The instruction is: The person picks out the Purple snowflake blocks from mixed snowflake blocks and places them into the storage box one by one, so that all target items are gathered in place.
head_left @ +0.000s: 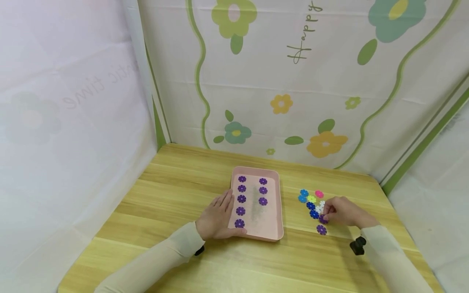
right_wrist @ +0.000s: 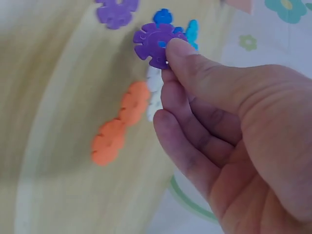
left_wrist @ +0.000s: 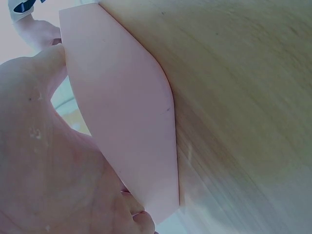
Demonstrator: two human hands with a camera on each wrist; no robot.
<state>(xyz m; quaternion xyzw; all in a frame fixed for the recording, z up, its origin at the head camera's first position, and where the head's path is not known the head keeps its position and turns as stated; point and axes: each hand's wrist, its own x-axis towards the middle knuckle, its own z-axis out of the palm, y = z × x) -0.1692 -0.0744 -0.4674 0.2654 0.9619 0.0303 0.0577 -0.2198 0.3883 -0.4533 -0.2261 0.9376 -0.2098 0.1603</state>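
Note:
My right hand (head_left: 346,211) pinches a purple flower-shaped plastic disc (right_wrist: 155,43) between thumb and forefinger, its other fingers curled below. In the right wrist view, another purple disc (right_wrist: 117,12) and two orange discs (right_wrist: 108,141) lie beneath it. My left hand (head_left: 217,217) rests at the near left corner of a shallow pink tray (head_left: 277,211), fingers along the left rim and thumb over the near rim. Inside are two columns of purple discs: several on the left (head_left: 241,199) and three on the right (head_left: 263,190). The left wrist view shows the tray's outer wall (left_wrist: 122,97).
Beside the right hand lie loose discs: light blue (head_left: 302,198), dark blue (head_left: 314,214), yellow (head_left: 311,199), pink (head_left: 319,194), white (head_left: 318,209) and purple (head_left: 321,230). All stand on a wooden table (head_left: 154,203). Flower-printed cloth (head_left: 256,81) hangs behind, with pale cloth at both sides.

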